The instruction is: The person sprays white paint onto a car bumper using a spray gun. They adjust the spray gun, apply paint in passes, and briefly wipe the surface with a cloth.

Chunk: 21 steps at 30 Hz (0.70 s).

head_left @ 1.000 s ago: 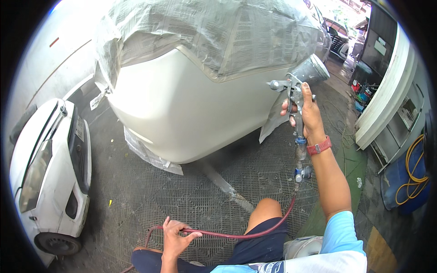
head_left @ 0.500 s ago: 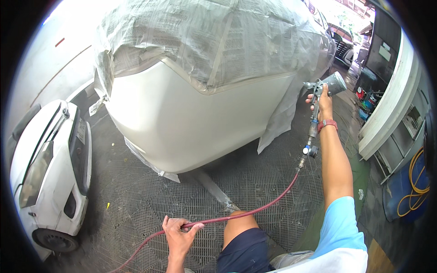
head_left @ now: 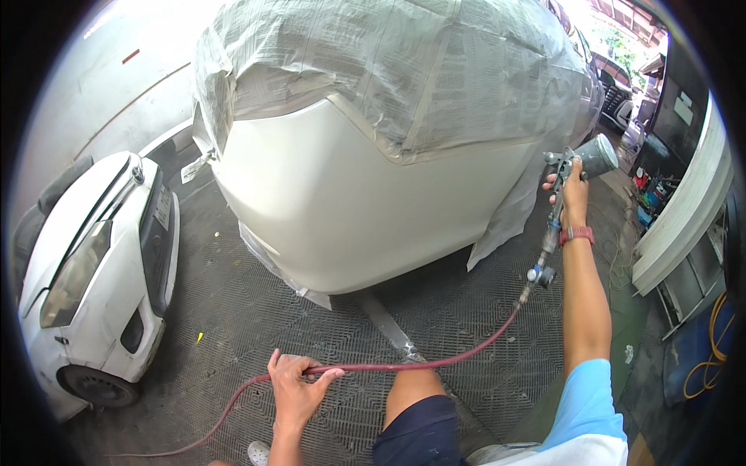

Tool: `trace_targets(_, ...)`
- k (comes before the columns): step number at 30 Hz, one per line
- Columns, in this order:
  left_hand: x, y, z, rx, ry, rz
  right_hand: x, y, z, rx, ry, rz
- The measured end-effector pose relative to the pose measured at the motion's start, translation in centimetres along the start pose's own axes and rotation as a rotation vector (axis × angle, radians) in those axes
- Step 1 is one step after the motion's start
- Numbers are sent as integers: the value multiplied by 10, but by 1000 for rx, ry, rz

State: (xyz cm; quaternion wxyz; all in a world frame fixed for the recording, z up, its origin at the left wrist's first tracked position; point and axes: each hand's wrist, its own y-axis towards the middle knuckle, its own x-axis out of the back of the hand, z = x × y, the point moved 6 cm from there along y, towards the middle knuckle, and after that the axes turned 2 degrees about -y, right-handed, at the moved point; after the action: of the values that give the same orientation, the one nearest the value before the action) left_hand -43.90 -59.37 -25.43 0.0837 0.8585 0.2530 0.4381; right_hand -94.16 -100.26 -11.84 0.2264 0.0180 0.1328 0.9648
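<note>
My right hand grips a spray gun out at the right, its grey paint cup tilted over to the right. A small gauge sits at the bottom of the gun's handle, where a dark red air hose joins. That hose sags across to my left hand, which pinches it between thumb and fingers low in front of me. Ahead stands a car's white bumper panel, just left of the gun and apart from it. Masking paper covers the car above the panel.
A white car front stands at the left on the dark grated floor. On the right are a white curved panel, a blue drum with a yellow hose, and several small containers farther back.
The view has shifted, so the cars sit farther right and a little lower in the picture. Both hands keep their hold, and the gun remains beside the panel's right end.
</note>
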Motion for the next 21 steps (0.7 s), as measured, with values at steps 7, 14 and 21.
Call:
trace_targets(7,34,9,81,27,-68,335,-63,-201,61,-11,118,326)
trace_targets(14,55,41,163,-123,-156,514,-137,-329,130,55,211,541)
trace_targets(21,94,76,247,-163,-231,479,-147,-338,175,91,-61,88)
